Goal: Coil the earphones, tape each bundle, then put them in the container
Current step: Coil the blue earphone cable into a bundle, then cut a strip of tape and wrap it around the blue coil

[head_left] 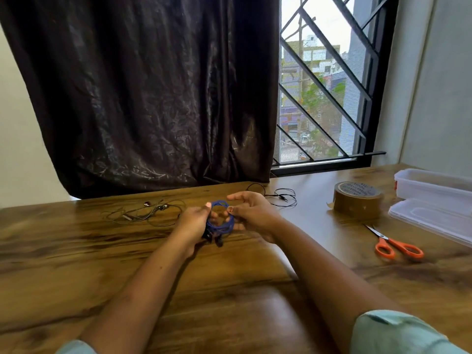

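Observation:
A blue earphone cable [221,204] is wound into a round coil above the middle of the wooden table [127,251], its dark earbuds hanging from the lower edge. My left hand [192,223] grips the coil's left side, thumb up on top. My right hand [251,213] pinches the coil's right side with thumb and finger, the other fingers spread. A grey pair of earphones [145,213] lies loose to the left. A black pair [281,196] lies loose behind my right hand. The clear plastic container [431,186] sits at the far right.
A roll of brown tape [356,199] stands right of centre. Orange-handled scissors [394,245] lie in front of it. The container's clear lid [431,218] rests beside the container. A dark curtain and a barred window run along the table's far edge.

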A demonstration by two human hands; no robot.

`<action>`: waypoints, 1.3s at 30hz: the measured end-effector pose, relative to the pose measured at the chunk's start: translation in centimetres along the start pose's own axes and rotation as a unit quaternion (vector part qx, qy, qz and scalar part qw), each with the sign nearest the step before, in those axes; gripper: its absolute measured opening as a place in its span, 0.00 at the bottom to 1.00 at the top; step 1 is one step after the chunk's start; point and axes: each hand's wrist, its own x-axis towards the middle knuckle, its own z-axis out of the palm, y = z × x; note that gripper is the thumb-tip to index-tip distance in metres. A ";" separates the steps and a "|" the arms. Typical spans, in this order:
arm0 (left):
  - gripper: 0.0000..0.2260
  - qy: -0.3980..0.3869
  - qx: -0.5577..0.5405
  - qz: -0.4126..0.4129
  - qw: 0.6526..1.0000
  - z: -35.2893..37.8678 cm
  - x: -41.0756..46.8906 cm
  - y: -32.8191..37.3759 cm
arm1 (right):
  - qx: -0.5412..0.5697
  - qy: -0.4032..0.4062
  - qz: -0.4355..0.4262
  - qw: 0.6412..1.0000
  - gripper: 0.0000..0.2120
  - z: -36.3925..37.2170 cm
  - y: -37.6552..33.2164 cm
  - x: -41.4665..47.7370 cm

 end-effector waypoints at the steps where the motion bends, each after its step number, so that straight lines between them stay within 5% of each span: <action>1: 0.15 0.004 0.058 0.007 0.998 -0.3 0.1 -0.3 | -0.008 0.008 0.015 1.000 0.13 -0.1 0.3 0.2; 6: 0.10 0.052 0.313 0.055 0.947 -0.6 -0.2 -0.8 | -0.168 0.041 0.036 0.984 0.05 -0.5 1.5 0.9; 14: 0.11 0.104 0.370 0.114 0.916 -0.1 -0.2 -1.0 | -0.324 0.096 -0.035 0.941 0.08 -0.9 1.7 1.0; 19: 0.10 0.158 0.431 0.232 0.857 0.6 -1.3 -0.4 | -0.343 0.181 -0.111 0.915 0.04 -1.7 1.4 -0.4; 21: 0.08 0.168 0.435 0.302 0.831 0.7 -2.1 0.1 | -0.402 0.249 -0.160 0.867 0.05 -3.3 0.9 -1.7; 24: 0.06 0.150 0.431 0.389 0.800 1.4 -3.4 0.5 | -0.579 0.371 -0.203 0.697 0.08 -8.3 0.2 -4.0; 26: 0.05 0.119 0.413 0.423 0.797 2.9 -4.9 0.6 | -0.668 0.412 -0.149 0.601 0.16 -12.3 0.4 -5.6; 27: 0.05 0.099 0.404 0.437 0.797 3.8 -5.8 0.5 | -0.683 0.419 -0.104 0.590 0.20 -13.9 0.6 -6.2; 32: 0.05 0.033 0.356 0.468 0.808 9.7 -8.0 0.4 | -0.637 0.338 0.072 0.689 0.27 -16.5 0.8 -6.7; 35: 0.07 0.032 0.292 0.419 0.859 12.8 -7.2 0.9 | -0.626 0.336 0.071 0.700 0.26 -16.4 0.3 -6.3; 39: 0.13 0.021 0.242 0.381 0.892 14.6 -4.9 0.2 | -0.540 0.324 -0.003 0.777 0.18 -14.9 -0.5 -6.2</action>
